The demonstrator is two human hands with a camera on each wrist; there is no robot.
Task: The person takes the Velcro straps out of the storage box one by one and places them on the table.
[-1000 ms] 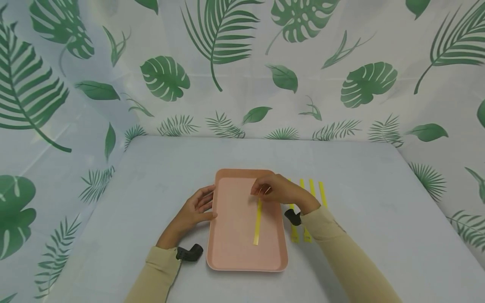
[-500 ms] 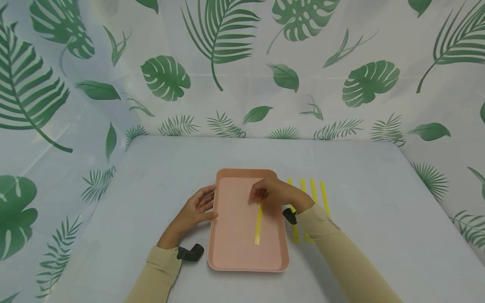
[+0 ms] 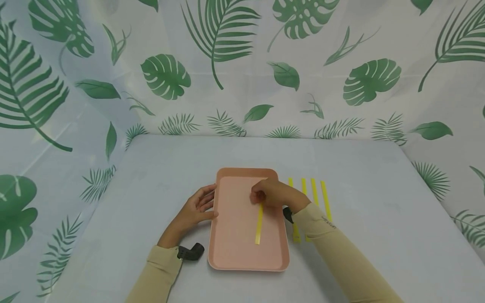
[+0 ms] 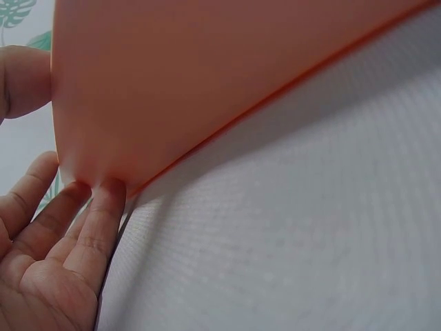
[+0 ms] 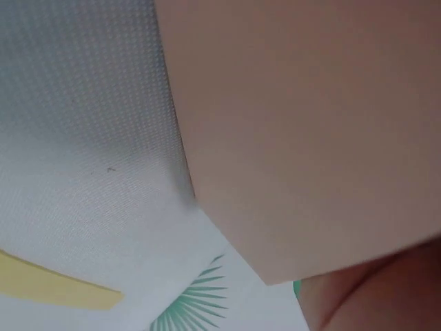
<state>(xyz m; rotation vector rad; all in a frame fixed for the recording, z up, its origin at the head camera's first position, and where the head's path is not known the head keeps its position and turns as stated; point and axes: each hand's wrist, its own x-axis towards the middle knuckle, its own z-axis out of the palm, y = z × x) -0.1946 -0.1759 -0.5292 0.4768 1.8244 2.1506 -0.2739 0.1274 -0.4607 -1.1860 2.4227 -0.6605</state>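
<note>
A pink rectangular tray [image 3: 235,235] lies on the table, its long sides running away from me. My left hand [image 3: 195,210] is at its left side with relaxed fingers; in the left wrist view the fingertips [image 4: 109,189] touch the tray's outer wall. Over the tray's right half, my right hand [image 3: 278,193] pinches the far end of a flat yellow strip [image 3: 259,229]. The strip hangs down toward the tray's near end, its upper end hidden by curled fingers. The right wrist view shows mostly the tray's wall [image 5: 296,138], with part of the hand at lower right.
Several more yellow strips [image 3: 326,202] lie side by side on the table right of the tray, partly covered by the right sleeve [image 3: 322,229]. A black wrist device [image 3: 193,251] sits by the left cuff. A leaf-patterned cloth [image 3: 235,75] backs the white table [image 3: 170,160].
My right hand has shifted slightly toward me with the strip, and its fingers have curled in more. The left hand stays at the tray's side.
</note>
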